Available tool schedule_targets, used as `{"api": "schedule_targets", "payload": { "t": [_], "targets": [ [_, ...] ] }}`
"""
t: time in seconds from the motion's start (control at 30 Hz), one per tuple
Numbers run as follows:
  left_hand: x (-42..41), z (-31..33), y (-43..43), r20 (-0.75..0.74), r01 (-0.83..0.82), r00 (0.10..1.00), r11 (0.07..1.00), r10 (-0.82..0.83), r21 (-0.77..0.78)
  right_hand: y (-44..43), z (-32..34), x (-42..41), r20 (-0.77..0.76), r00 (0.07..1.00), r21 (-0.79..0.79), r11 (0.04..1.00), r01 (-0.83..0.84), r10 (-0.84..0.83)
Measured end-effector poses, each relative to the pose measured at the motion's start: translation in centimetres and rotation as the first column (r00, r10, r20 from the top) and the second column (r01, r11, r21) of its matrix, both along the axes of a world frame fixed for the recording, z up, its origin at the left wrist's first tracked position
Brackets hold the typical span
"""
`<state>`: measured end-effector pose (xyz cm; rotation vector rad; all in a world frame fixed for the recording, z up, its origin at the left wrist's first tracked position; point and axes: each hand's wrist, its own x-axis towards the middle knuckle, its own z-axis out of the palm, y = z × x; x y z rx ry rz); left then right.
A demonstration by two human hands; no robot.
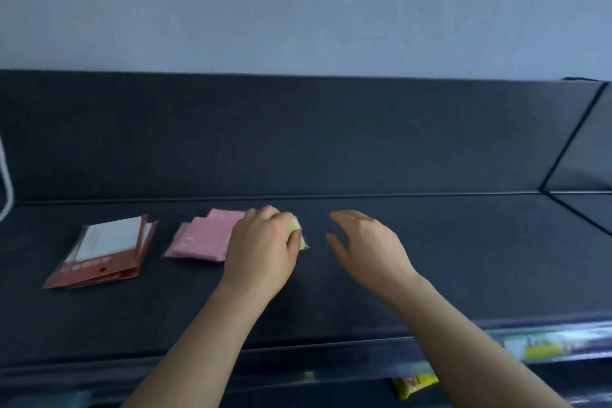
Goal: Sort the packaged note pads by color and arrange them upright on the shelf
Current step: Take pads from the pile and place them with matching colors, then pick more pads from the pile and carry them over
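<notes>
A pale blue-grey wall (298, 10) rises beyond the left hand (261, 242). A white cable (5, 175) hangs far to its left. A yellow packet (414, 386) and a green label (543, 346) sit below the right hand (367, 245).

The left hand (261, 248) covers most of a pale yellow wrapped note pad (297, 228) and the right edge of the pink wrapped pads (202, 238). Print on the red card-backed packs (99, 255) is too blurred to read. The view's left edge cuts off a white cord (4, 182).

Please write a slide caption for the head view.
Left hand holds a yellow pad beside pink pads; right hand hovers open.
</notes>
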<state>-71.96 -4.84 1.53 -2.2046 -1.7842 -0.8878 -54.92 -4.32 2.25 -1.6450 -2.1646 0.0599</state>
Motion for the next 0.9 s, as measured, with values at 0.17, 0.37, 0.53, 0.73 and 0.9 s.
{"api": "schedule_targets", "payload": {
  "t": [0.17, 0.37, 0.53, 0.73, 0.9],
  "targets": [
    [9.5, 0.1, 0.3, -0.002, 0.085, 0.996, 0.996, -0.085, -0.003, -2.0, 0.0, 9.7, 0.007, 0.992, 0.004, 0.992, 0.126, -0.126],
    [22.6, 0.2, -0.5, 0.029, 0.217, 0.976, 0.976, -0.217, -0.010, -4.7, 0.2, 22.6, 0.037, 0.962, -0.005, 0.963, 0.271, -0.271],
    [33.1, -0.1, -0.8, 0.057, 0.327, 0.944, 0.945, -0.325, -0.027, -7.1, 0.0, 32.7, 0.036, 0.926, -0.027, 0.926, 0.376, -0.375],
    [42.3, -0.3, -0.1, 0.007, 0.389, 0.920, 0.915, -0.391, -0.106, -8.2, -0.5, 41.6, 0.040, 0.865, -0.066, 0.862, 0.503, -0.501],
    [48.0, 0.0, 2.5, -0.035, 0.428, 0.898, 0.890, -0.438, -0.159, -7.0, -0.6, 47.2, 0.025, 0.820, -0.069, 0.817, 0.572, -0.572]
  ]
}}
